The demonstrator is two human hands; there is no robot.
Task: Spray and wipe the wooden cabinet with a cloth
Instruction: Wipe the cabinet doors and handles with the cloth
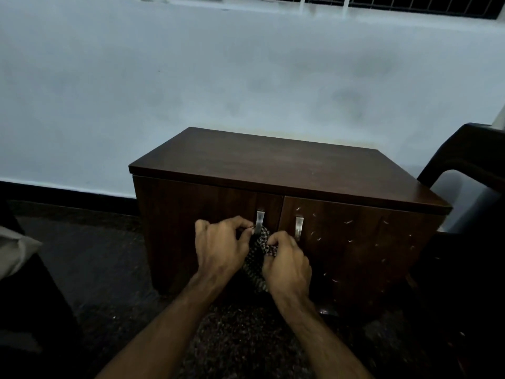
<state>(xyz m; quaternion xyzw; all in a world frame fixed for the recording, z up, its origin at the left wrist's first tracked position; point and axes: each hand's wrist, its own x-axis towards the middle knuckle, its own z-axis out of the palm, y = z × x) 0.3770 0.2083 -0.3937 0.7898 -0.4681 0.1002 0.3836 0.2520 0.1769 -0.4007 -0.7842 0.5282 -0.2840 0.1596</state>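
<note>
A dark brown wooden cabinet (287, 170) with two doors and two metal handles stands against the pale wall. Small bright droplets speckle its right door (355, 242). In front of the left door's handle (259, 218), my left hand (221, 250) and my right hand (287, 263) both grip a dark checked cloth (258, 258) bunched between them. The cloth hangs down between my hands, and most of it is hidden by my fingers. No spray bottle is in view.
A dark chair (464, 165) stands close to the cabinet's right side. A dark piece of furniture with a pale cushion (16, 253) sits at the left edge. The floor is dark speckled carpet (109, 269). A barred window (410, 4) runs along the top.
</note>
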